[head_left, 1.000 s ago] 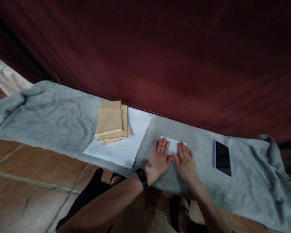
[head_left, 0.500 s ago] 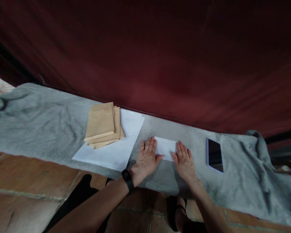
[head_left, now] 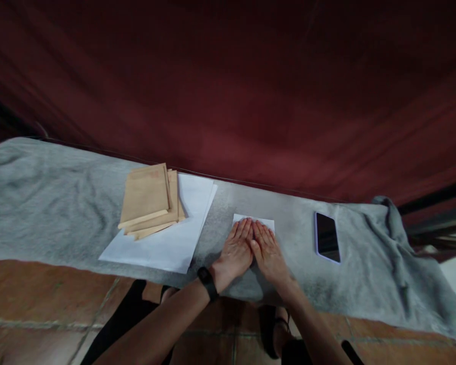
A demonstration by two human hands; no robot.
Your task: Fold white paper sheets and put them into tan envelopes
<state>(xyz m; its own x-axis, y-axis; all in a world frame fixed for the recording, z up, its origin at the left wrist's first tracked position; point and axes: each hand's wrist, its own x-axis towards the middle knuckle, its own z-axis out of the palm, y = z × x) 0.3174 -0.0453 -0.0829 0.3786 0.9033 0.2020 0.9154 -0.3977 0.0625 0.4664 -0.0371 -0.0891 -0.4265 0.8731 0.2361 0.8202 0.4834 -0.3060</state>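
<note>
A small white folded paper (head_left: pixel 266 223) lies on the grey cloth, mostly covered by my hands; only its far edge and corners show. My left hand (head_left: pixel 238 248), with a black band on the wrist, presses flat on its left part with fingers stretched out. Flat on the right part rests my right hand (head_left: pixel 268 253), its fingers also extended. The two hands meet at the middle of the paper, index fingers and thumbs close together. Neither hand grips anything.
Left of my hands, a stack of brown envelopes (head_left: pixel 146 195) sits on large white paper sheets (head_left: pixel 167 256). A phone (head_left: pixel 327 237) with a purple edge lies to the right. The grey cloth (head_left: pixel 72 208) covers a narrow bench, with a dark red surface (head_left: pixel 228 101) rising behind it.
Both hands have slid inward from the paper's two side edges to its middle, where they now touch. The view has shifted slightly to the right.
</note>
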